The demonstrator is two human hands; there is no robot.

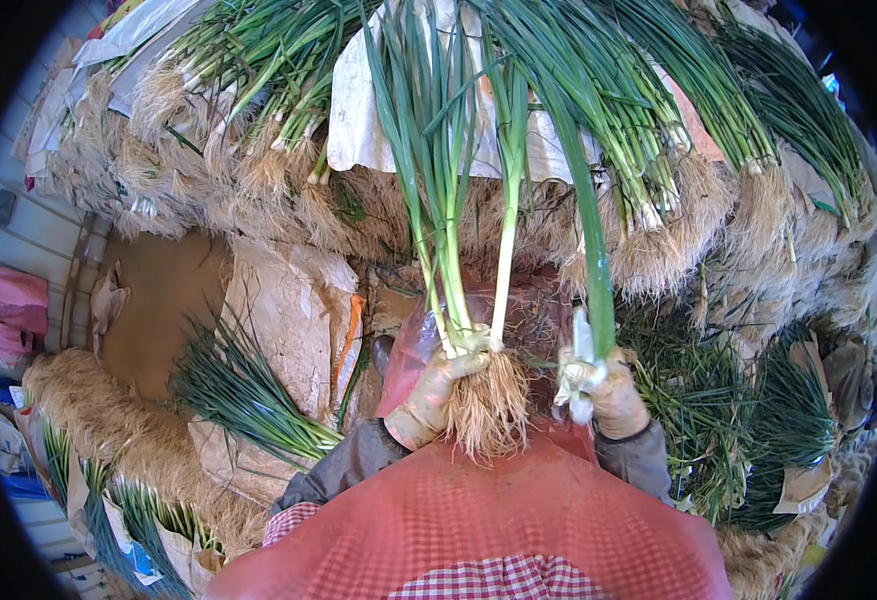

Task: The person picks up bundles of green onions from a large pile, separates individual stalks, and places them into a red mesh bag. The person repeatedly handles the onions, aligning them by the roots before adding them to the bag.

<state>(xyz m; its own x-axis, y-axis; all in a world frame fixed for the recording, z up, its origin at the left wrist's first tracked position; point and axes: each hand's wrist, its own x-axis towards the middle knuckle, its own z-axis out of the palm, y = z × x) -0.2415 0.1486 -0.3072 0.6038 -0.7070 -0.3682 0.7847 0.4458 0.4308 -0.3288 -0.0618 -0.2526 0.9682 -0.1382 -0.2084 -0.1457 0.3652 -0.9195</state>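
Note:
My left hand [425,397], in a dirty pale glove, grips a few green onions [510,240] low on their white stems. Their brown roots [489,409] hang down over my red plastic apron [483,495], and the long leaves reach up over the heap. In my gloved right hand [612,394] is a bunched strip of stripped onion leaves [596,300], a broad green blade rising out of it and pale outer skins curling from the fist. The two hands are apart in front of my chest.
A broad heap of green onions [618,142] spans the far side, roots toward me, partly over a white sheet [363,120]. Left lie a trimmed bundle [266,401] and a worn paper sack [285,315]. Leaf scraps [693,412] pile up right. Wrapped bundles [146,517] sit lower left.

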